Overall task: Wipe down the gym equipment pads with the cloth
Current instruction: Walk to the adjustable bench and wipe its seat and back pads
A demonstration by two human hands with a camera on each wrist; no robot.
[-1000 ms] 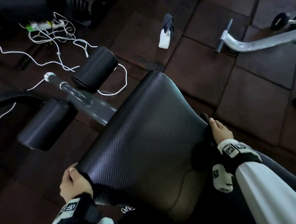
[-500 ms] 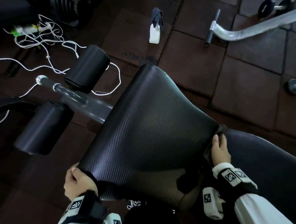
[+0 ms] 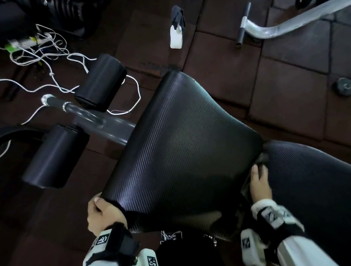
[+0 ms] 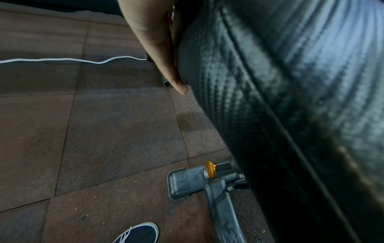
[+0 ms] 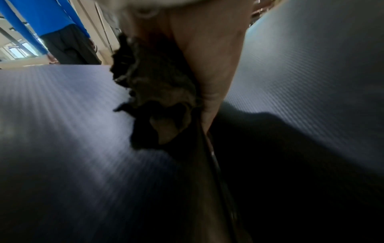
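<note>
At 4 o'clock of the seat pad | right hand has slid the bunched cloth from the far edge into the seam by the back pad | left hand keeps gripping the near-left corner | seam wipe under way.

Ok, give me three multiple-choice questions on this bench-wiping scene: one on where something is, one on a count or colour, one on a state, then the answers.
1. Where is the cloth?
A. on the floor
B. in the gap between the seat pad and the back pad
C. on a roller

2. How many black foam rollers sit left of the seat pad?
A. one
B. two
C. four

3. What is the left hand doing?
A. gripping the seat pad's near corner
B. holding the spray bottle
C. hanging free

Answers: 1 B, the right hand presses the cloth into the gap; 2 B, one on each side of the bar; 3 A, thumb and fingers wrap the corner.
</note>
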